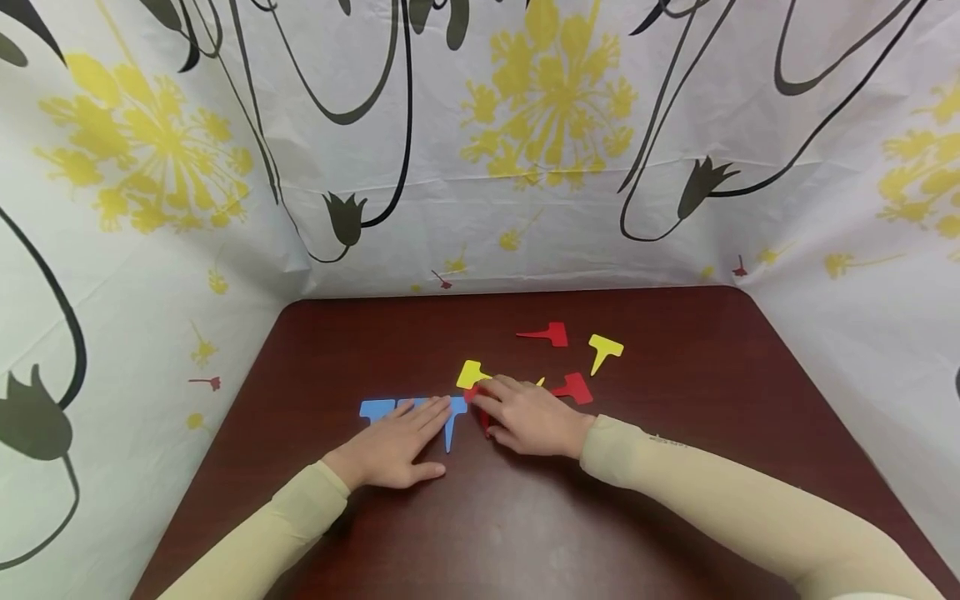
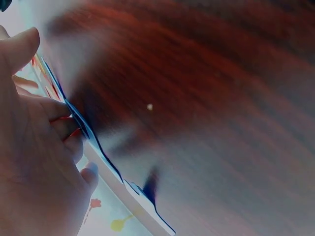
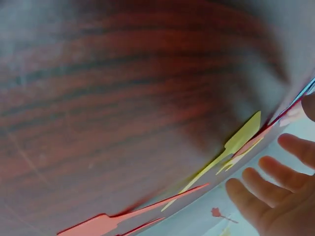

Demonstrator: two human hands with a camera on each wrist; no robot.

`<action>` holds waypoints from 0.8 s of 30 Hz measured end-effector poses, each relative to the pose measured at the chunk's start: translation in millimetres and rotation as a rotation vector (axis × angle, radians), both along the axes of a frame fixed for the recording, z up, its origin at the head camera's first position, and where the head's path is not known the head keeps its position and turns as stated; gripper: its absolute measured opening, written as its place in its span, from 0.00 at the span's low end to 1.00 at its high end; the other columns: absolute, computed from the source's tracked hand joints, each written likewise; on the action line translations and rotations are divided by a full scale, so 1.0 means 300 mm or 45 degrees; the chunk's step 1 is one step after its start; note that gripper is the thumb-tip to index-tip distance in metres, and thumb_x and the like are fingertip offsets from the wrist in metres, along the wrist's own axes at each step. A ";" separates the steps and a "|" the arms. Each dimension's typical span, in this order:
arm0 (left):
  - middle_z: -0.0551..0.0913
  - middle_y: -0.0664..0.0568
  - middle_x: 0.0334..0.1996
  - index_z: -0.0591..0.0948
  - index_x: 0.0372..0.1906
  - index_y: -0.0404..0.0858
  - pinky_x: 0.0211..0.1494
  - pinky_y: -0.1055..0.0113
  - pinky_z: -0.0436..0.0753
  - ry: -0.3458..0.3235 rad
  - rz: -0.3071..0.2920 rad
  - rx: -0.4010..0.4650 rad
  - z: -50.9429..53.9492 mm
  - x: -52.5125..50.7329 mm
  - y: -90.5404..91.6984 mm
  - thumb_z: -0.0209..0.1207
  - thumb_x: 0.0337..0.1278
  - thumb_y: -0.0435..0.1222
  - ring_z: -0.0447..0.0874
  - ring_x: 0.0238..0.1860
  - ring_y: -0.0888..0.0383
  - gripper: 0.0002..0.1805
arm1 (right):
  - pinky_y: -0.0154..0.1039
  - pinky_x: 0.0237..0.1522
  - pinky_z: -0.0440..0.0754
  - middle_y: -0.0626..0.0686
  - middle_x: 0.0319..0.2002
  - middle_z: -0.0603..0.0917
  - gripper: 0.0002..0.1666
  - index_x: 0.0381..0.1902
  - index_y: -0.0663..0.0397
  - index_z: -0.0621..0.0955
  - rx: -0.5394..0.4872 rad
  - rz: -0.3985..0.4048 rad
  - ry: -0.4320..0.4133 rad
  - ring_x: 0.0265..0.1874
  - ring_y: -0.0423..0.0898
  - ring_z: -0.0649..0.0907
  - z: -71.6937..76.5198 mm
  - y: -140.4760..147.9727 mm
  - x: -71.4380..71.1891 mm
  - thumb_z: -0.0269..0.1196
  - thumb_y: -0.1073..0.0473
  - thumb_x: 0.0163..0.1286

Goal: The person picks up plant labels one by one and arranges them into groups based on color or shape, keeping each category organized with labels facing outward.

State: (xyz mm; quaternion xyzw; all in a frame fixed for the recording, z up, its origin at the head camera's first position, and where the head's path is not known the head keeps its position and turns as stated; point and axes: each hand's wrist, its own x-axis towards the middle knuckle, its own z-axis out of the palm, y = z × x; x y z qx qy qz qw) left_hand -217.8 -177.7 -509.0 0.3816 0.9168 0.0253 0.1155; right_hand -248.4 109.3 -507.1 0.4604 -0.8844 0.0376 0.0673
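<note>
A row of blue T-shaped plant labels lies side by side on the table. My left hand rests across the row, its fingers extended over the labels and its thumb apart. Just right of the last blue label, a red T-shaped plant label is partly hidden by my right hand. Fingertips of that hand touch the red label; in the right wrist view its fingers look fairly straight and spread. A yellow label lies just beyond these fingertips.
Farther back on the dark wooden table lie a red label and a yellow one. Another red label is behind the right wrist, near a mostly hidden yellow tip. Patterned cloth surrounds the table.
</note>
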 end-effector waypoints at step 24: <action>0.46 0.53 0.81 0.49 0.82 0.45 0.78 0.48 0.47 0.033 -0.015 -0.023 -0.002 -0.004 -0.001 0.47 0.64 0.68 0.42 0.80 0.54 0.51 | 0.43 0.49 0.84 0.53 0.61 0.77 0.33 0.69 0.47 0.75 0.017 -0.040 0.038 0.57 0.50 0.79 -0.032 0.053 0.016 0.68 0.50 0.66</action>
